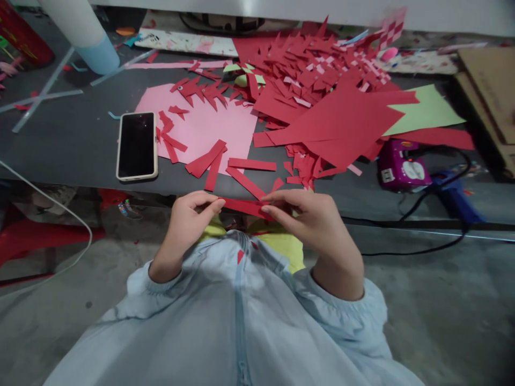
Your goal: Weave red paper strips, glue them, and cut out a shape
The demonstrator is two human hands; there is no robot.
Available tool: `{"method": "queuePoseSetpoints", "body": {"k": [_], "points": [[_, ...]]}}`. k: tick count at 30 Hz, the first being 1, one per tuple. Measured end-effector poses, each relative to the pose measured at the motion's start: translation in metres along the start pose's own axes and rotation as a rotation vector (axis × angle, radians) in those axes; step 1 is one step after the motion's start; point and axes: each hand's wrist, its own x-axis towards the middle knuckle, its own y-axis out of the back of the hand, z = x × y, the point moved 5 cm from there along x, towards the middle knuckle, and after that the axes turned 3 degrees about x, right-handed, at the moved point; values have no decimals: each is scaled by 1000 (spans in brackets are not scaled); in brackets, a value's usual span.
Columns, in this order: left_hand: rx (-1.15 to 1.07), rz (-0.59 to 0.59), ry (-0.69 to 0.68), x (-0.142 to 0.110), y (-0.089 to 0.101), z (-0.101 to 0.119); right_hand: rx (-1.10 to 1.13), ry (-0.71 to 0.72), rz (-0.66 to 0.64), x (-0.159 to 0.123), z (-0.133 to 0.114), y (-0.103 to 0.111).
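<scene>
Held strip (243, 206) red — top sheet (346, 120) red too. Phone-side sheet (229, 126) pink, box-side sheet (436, 110) pale green. Phone (137, 145) black, cream rim. Box (398, 169) purple, tabletop (76, 147) dark grey — jacket (193, 321) pale blue.

1. The right hand (317, 221) is covering one end of a red paper strip (242, 206).
2. Cardboard (488, 94) is running out of sight rightward.
3. I'm finding the handwriting (149, 38) too small to read.
</scene>
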Motion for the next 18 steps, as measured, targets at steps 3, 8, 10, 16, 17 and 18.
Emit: {"method": "queuePoseSetpoints", "body": {"k": [3,8,10,16,17,18], "points": [[-9,18,26,1,2,-4,-24,-57,21,2,11,11],[-22,4,52,3,1,-8,-253,-36,79,31,15,13],[-3,-6,42,3,0,-8,-350,5,85,49,13,3],[68,-56,-7,-1,-1,-5,-499,72,12,87,12,-30],[68,-60,-8,-1,0,-4,-519,79,2,90,12,-32],[68,-62,-9,-2,0,-3,-533,85,-9,91,11,-34]]}}
